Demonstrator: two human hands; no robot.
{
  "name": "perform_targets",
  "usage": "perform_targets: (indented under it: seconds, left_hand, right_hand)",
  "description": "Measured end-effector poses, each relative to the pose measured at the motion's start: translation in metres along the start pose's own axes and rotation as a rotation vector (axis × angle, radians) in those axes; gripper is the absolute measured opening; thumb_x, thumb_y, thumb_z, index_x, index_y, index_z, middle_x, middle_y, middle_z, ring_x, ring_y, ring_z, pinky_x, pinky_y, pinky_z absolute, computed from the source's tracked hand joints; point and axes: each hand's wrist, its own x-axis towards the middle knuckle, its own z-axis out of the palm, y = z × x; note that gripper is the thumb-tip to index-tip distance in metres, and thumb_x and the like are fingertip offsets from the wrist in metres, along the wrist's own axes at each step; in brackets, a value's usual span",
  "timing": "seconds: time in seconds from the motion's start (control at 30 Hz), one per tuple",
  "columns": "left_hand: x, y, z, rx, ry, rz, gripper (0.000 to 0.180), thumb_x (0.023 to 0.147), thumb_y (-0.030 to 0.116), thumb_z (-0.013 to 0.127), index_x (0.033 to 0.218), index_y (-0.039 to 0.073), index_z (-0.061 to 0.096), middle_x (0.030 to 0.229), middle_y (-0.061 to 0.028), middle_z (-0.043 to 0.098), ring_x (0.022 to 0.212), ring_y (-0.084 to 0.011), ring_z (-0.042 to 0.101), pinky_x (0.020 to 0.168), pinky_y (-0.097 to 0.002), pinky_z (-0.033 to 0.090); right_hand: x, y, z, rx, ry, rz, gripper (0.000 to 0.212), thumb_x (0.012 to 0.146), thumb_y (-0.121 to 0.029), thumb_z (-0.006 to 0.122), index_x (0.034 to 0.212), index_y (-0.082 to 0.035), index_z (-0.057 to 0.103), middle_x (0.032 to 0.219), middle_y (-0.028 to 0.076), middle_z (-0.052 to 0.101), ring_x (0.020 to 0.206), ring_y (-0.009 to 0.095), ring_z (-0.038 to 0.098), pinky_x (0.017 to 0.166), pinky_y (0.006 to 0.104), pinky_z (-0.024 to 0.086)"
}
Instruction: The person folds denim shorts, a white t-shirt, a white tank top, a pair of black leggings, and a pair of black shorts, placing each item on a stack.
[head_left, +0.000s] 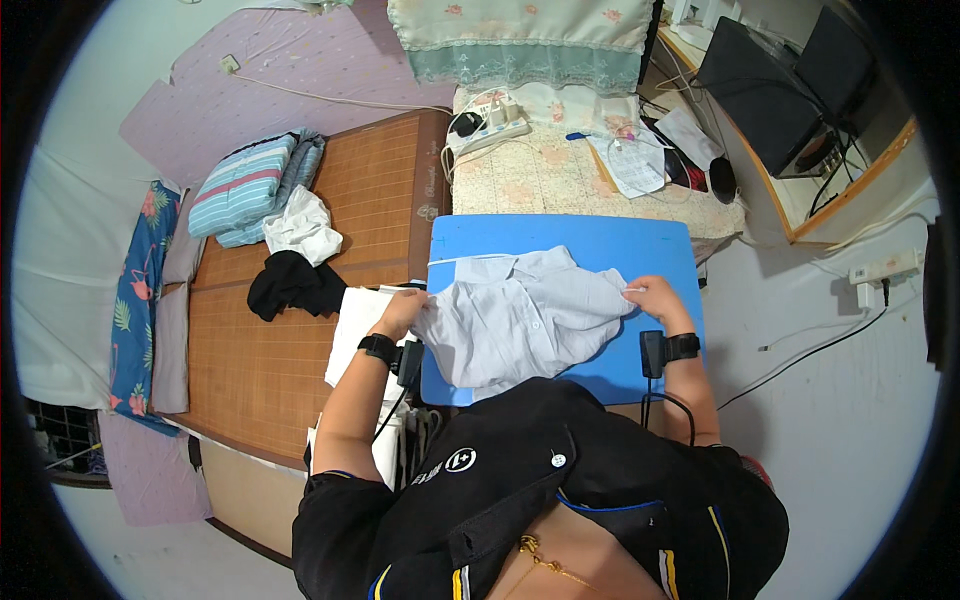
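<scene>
Left hand (403, 312) reaches to the left edge of the blue table (650, 245); right hand (660, 298), angled inward, lies just inside the right edge. White cloth (350, 330) rests just outside the left edge; past the far edge, a floral cover (535, 185) bears a power strip (490, 137) and papers (636, 168). The wearer's black top (620, 470) hides part of the near edge. Pale grey shirt (525, 325) spreads, wrinkled, between the hands, its left and right ends pinched in the respective fingers.

The shirt (525, 318) lies on the table (655, 245), reaching its left edge. Off that side stands a bed (250, 365); past the far edge, papers (637, 168).
</scene>
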Motion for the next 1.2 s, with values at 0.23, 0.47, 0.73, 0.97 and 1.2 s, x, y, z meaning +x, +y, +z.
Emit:
perform_targets:
  seconds: [0.23, 0.47, 0.73, 0.97, 1.2]
  left_hand:
    - [-0.013, 0.017, 0.011, 0.148, -0.188, -0.317, 0.059, 0.083, 0.045, 0.050, 0.108, -0.008, 0.051, 0.100, -0.0146, 0.059, 0.086, -0.0213, 0.060, 0.072, -0.0306, 0.049]
    - [0.005, 0.017, 0.024, 0.255, -0.091, -0.190, 0.047, 0.069, 0.028, 0.071, 0.093, -0.010, 0.058, 0.081, -0.0132, 0.061, 0.072, -0.0195, 0.059, 0.063, -0.0309, 0.048]
    - [-0.026, 0.066, 0.012, 0.313, -0.258, -0.099, 0.028, 0.074, 0.022, 0.069, 0.084, -0.004, 0.063, 0.073, -0.0047, 0.062, 0.061, -0.0103, 0.055, 0.056, -0.0233, 0.044]
    - [-0.042, 0.192, 0.007, 0.898, -0.207, 0.287, 0.022, 0.072, 0.024, 0.067, 0.073, 0.001, 0.065, 0.059, -0.0020, 0.056, 0.055, -0.0092, 0.048, 0.052, -0.0256, 0.040]
    - [0.006, 0.316, 0.051, 0.799, 0.384, 1.088, 0.020, 0.082, 0.015, 0.053, 0.081, -0.005, 0.057, 0.059, -0.0122, 0.051, 0.056, -0.0145, 0.047, 0.055, -0.0316, 0.041]
  right_hand:
    - [0.006, -0.032, 0.009, -0.480, -0.003, 0.044, 0.035, 0.068, -0.037, 0.064, 0.080, -0.004, 0.065, 0.084, 0.015, 0.064, 0.080, 0.033, 0.059, 0.072, 0.0383, 0.047]
    - [0.044, -0.036, 0.057, -0.249, -0.125, 0.041, 0.047, 0.072, -0.031, 0.068, 0.098, 0.006, 0.058, 0.094, 0.018, 0.061, 0.085, 0.024, 0.058, 0.075, 0.0324, 0.045]
    - [0.024, -0.059, 0.011, 0.485, -0.419, 0.058, 0.032, 0.073, -0.013, 0.067, 0.097, 0.006, 0.059, 0.092, 0.011, 0.062, 0.078, 0.018, 0.058, 0.068, 0.0281, 0.046]
    - [0.032, -0.096, -0.062, 0.506, -0.372, -0.079, 0.019, 0.075, -0.010, 0.065, 0.085, 0.005, 0.062, 0.076, 0.005, 0.062, 0.066, 0.011, 0.056, 0.060, 0.0236, 0.045]
    - [0.076, -0.191, -0.163, 0.074, 0.671, -0.768, 0.023, 0.079, -0.022, 0.062, 0.074, 0.000, 0.060, 0.059, 0.003, 0.053, 0.056, 0.009, 0.045, 0.053, 0.0263, 0.039]
